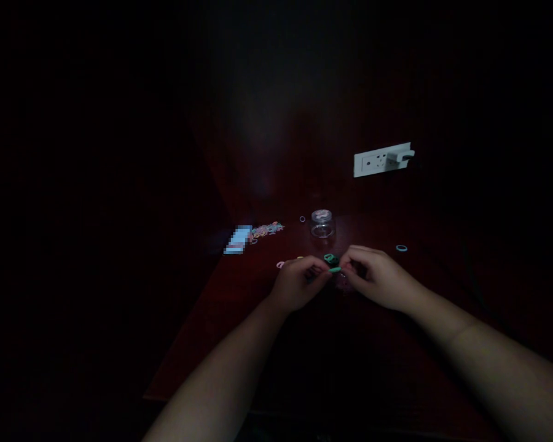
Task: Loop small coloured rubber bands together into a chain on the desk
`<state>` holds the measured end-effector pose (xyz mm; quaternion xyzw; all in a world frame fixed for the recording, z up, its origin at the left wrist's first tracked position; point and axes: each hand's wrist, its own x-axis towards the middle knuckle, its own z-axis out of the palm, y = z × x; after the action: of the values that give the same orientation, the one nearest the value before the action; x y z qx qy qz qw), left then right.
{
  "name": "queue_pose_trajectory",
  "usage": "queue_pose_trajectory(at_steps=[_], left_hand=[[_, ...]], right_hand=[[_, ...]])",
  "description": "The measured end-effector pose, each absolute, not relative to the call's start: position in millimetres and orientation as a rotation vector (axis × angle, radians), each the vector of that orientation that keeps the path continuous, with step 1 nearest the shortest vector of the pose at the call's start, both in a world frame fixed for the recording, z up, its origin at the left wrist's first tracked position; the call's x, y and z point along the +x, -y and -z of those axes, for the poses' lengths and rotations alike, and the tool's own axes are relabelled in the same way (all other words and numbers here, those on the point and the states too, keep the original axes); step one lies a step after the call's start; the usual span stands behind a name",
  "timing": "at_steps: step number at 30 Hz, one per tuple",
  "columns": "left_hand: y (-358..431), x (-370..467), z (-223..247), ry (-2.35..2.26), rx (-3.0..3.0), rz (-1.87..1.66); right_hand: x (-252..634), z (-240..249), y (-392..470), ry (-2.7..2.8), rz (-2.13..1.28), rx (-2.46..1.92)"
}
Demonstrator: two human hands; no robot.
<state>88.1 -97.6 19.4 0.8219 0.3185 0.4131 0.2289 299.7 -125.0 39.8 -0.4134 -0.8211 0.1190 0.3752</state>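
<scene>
My left hand (299, 282) and my right hand (375, 276) come together over the dark red table, each with its fingers pinched. Between their fingertips is a small green hair tie (335, 270), held from both ends. Just behind it lie more green hair ties (330, 258). Beyond my left hand is a pink hair tie (281, 265), and a yellow one shows partly past the knuckles. Under my fingers a faint pinkish patch is too dark to make out. A clear jar (322, 230) with a lid stands upright behind my hands.
At the back left, a heap of mixed-colour hair ties (267, 230) lies beside a lit, blurred phone-like rectangle (238, 239). Single hair ties lie apart: a purple one (302, 219) and a blue one (401, 248). A wall socket (378, 161) holds a white plug. Surroundings are very dark.
</scene>
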Motion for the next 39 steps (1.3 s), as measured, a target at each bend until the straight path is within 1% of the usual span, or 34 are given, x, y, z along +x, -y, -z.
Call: queue_pose_trajectory(at_steps=[9, 11, 14, 17, 27, 31, 36, 39], left_hand=[[68, 76, -19, -1.145, 2.374, -1.138], [58, 77, -23, -1.195, 2.486, -1.072], [45, 83, -28, -1.232, 2.652, -0.861], [33, 93, -29, -1.255, 2.703, -0.720], [16, 106, -30, -1.140, 2.777, -0.480], [15, 98, -35, -1.158, 2.767, -0.463], [5, 60, -43, -1.478, 2.626, -0.532], [-7, 22, -45, -1.772, 2.436, -0.444]], right_hand=[[306, -44, 121, 1.831, -0.120, -1.181], [306, -44, 120, 1.791, -0.108, -1.194], [305, -43, 118, 1.778, -0.110, -1.184], [304, -41, 116, 1.778, -0.123, -1.175], [303, -41, 115, 1.732, -0.124, -1.183], [304, -40, 115, 1.748, -0.146, -1.146], [304, -40, 116, 1.745, -0.219, -1.160], [299, -41, 122, 1.887, -0.353, -1.109]])
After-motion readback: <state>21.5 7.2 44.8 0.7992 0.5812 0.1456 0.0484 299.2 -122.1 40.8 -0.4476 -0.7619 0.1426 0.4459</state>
